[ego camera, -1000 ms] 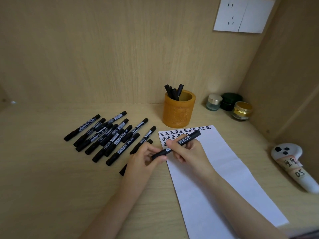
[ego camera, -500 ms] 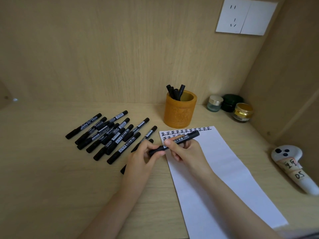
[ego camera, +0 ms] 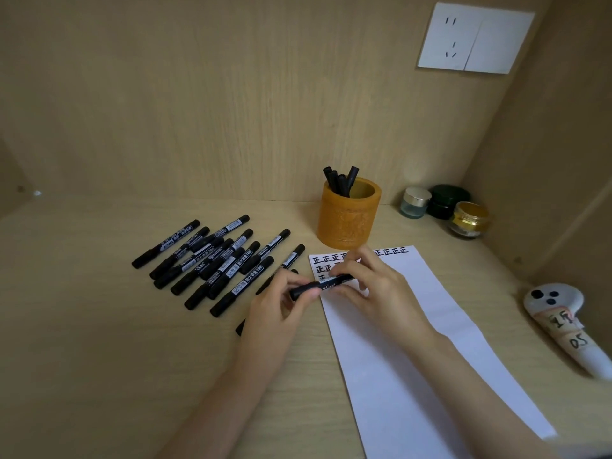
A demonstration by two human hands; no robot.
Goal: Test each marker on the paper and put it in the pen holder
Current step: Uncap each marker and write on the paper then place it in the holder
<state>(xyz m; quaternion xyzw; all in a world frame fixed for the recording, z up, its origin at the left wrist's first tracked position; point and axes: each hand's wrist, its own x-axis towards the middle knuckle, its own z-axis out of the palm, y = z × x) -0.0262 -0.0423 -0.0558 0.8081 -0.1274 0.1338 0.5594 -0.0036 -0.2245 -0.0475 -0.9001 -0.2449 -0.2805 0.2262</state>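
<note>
Partway through, our left hand (ego camera: 281, 303) and right hand (ego camera: 367, 283) together gripped one marker (ego camera: 319, 286) over the paper (ego camera: 414, 359), tested markers (ego camera: 341, 182) standing in the holder (ego camera: 347, 217), a pile (ego camera: 215, 260) lying untested nearby.

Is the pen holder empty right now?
No, several black markers stand inside the orange pen holder, their ends poking above its rim.

Pale wood-grain desk (ego camera: 99, 359): showing a matt face. Long white paper sheet (ego camera: 414, 376): lying smooth, matt. Black plastic markers (ego camera: 228, 270): carrying glossy labels. Amber cylindrical pen holder (ego camera: 346, 223): showing rough carved relief. Small glass jar (ego camera: 415, 202): wearing a shiny metallic lid.
</note>
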